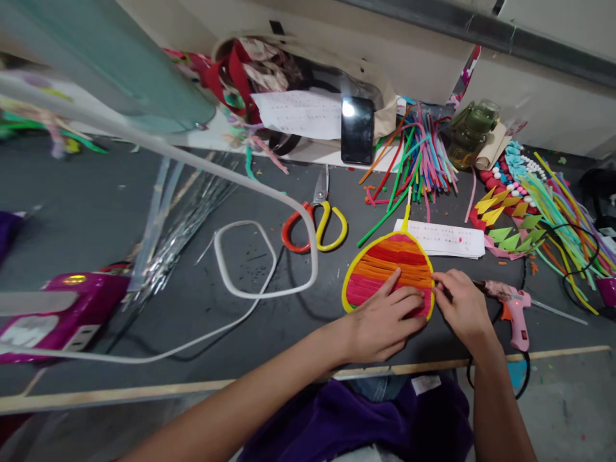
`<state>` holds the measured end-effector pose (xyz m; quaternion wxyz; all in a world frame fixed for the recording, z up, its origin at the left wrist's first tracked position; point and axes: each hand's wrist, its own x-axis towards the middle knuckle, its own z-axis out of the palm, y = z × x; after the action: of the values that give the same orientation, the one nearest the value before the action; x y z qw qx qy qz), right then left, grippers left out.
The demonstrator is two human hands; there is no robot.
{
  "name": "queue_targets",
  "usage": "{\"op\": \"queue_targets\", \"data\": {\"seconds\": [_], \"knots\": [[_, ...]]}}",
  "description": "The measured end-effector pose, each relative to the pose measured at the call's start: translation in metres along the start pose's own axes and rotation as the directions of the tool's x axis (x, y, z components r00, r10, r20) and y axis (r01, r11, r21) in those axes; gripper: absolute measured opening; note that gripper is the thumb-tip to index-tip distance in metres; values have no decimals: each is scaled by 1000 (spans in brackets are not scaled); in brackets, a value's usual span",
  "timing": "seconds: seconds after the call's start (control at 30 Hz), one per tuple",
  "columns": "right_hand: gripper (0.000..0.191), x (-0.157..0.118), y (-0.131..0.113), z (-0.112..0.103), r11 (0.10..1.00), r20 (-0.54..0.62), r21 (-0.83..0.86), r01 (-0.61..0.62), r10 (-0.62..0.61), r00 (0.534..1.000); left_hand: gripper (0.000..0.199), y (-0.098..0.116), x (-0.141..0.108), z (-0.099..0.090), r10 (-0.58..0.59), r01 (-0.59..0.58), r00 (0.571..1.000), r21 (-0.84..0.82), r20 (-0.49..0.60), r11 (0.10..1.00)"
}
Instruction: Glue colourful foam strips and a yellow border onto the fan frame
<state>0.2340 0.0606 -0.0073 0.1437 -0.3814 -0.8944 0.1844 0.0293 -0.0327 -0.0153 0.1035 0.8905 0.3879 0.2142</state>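
Note:
A rounded pipe-cleaner craft (392, 260) lies on the dark table, filled with red, orange and pink rows inside a yellow rim. A yellow stem with a pale tip rises from its top. Spread over its lower part is my left hand (385, 321), fingers stretched out and pressing lightly. At the right edge, my right hand (462, 308) pinches the yellow pipe cleaner (432, 296) of the rim between thumb and forefinger. Just right of that hand rests a pink glue gun (514, 308) with a glue stick out of its back.
Scissors (315, 224) with red and yellow handles lie left of the craft. A white looped cable (264, 295) crosses the left side near a purple power box (67, 314). Behind are paper slips (447, 240), a pipe-cleaner bundle (423, 160), a phone (357, 131) and a green bottle (474, 131).

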Motion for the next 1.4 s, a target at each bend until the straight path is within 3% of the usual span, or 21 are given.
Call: {"op": "queue_targets", "data": {"seconds": [0.27, 0.67, 1.4], "knots": [[25, -4, -1, 1, 1000, -10, 22, 0, 0, 1000, 28, -3, -4, 5, 36, -35, 999, 12, -33, 999], [35, -15, -1, 5, 995, -39, 102, 17, -13, 999, 25, 4, 0, 0, 36, -37, 999, 79, 8, 996], [35, -14, 0, 5, 991, -27, 133, 17, -14, 1000, 22, -3, -2, 11, 94, -92, 995, 77, -14, 993]]}}
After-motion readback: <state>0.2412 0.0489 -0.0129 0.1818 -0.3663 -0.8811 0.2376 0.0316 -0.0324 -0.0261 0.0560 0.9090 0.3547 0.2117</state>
